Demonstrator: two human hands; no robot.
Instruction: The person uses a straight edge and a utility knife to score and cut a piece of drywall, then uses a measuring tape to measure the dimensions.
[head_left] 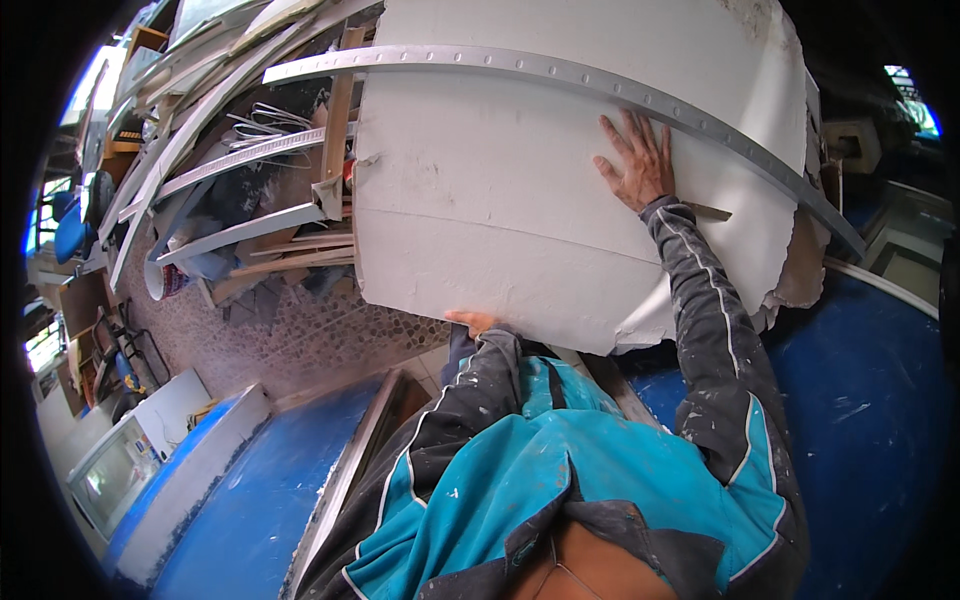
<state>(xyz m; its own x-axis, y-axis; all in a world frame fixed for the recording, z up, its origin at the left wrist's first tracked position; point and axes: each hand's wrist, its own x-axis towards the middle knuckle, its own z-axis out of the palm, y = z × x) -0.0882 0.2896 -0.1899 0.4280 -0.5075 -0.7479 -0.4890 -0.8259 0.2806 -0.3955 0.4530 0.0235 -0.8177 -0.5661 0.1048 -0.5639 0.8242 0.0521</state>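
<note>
A large white board (480, 170), perhaps plasterboard, with torn edges and a crease across it, fills the space in front of me. My right hand (640, 170) lies flat on its face, fingers spread. The fingertips reach close to a long silver metal profile (560, 68) with punched marks, which runs across the board and past both sides. By my right cuff, a thin brown strip (712, 212) shows on the board. My left hand (473, 320) grips the board's near edge, one digit showing at the edge and the other fingers hidden.
Left of the board are piled wood strips, metal profiles (245, 160) and a coil of wire (270, 125). The floor (270, 350) is pebbled. Blue panels (265, 490) lie at lower left, beside a white-framed glass case (115, 470). Another blue surface (860, 400) is at right.
</note>
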